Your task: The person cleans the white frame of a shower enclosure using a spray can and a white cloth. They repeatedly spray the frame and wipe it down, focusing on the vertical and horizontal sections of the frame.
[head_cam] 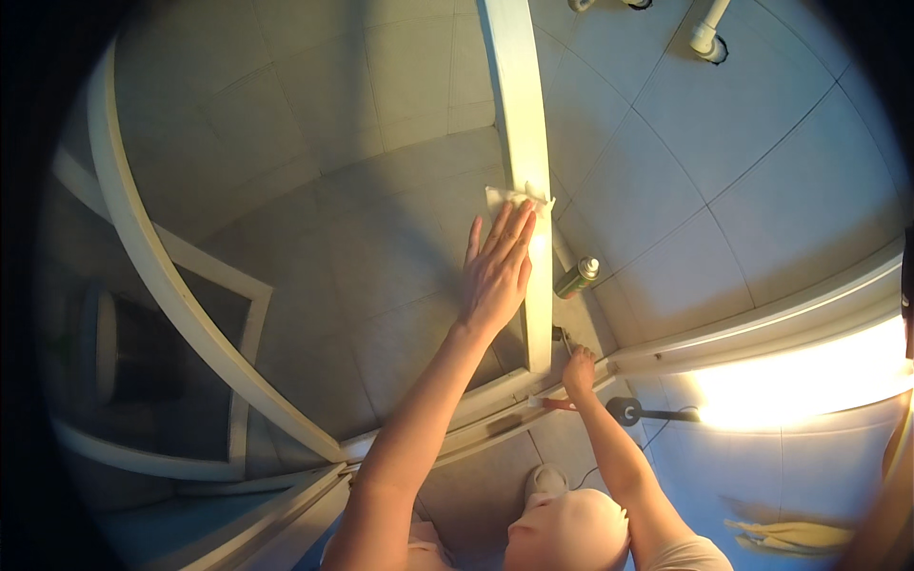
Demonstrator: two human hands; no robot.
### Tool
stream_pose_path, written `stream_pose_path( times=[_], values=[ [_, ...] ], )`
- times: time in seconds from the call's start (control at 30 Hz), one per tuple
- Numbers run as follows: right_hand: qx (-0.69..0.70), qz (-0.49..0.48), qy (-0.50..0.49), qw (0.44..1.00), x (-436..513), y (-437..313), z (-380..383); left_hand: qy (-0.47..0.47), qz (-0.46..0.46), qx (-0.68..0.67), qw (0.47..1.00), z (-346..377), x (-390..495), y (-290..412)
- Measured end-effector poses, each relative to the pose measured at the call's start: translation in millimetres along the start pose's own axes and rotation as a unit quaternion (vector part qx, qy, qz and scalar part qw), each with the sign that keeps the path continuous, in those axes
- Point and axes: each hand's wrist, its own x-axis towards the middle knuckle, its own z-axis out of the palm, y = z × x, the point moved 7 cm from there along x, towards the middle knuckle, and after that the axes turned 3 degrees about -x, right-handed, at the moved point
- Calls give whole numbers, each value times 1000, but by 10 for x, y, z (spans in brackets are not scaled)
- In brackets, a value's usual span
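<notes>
My left hand (500, 275) lies with fingers stretched over a thin white sheet (503, 196), perhaps tissue or cloth, against a white frame post (527, 107). The sheet's edge sticks out past the fingertips and round the post's right edge. Lower down, my right hand (580, 372) has its fingers closed on a thin-handled tool (568, 341) with a dark end, close to the post's foot; its exact kind is unclear. Behind that hand stands a green spray can (577, 278) with a pale top. Beneath the right wrist, an orange-handled tool (555, 404) rests on the door sill.
A glass pane in a pale curved frame (164, 271) spans the left. White pipes (708, 39) leave the tiled wall at upper right. A bright lamp (807, 371) on a black stand, its cable (660, 435), and yellow gloves or cloth (792, 534) are at right.
</notes>
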Motion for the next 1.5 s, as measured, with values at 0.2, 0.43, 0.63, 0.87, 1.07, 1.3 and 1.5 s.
stream_pose_path(
  times=[0.2, 0.43, 0.63, 0.87, 1.07, 1.3, 1.5],
  values=[
    [91, 14, -8, 996, 46, 248, -9, -42, 29, 10, 999, 213, -234, 62],
    [51, 3, 71, 996, -110, -103, -484, -50, 71, 65, 994, 127, -323, 15],
    [24, -71, -114, 991, -492, -401, -267, -64, 79, 75, 992, 170, -287, 51],
    [60, -187, -141, 970, -763, -328, -273, -62, 58, 9, 996, 205, -315, -16],
    [301, -152, 2, 941, -126, -900, -1356, -36, 62, -3, 997, 177, -338, -32],
    [303, -228, 220, 899, 1126, -2534, -3087, -21, 54, -8, 998, 209, -325, -28],
    [211, -197, 188, 939, 1137, -2687, -2833, -14, 60, -17, 998, 212, -312, -27]
  ],
)
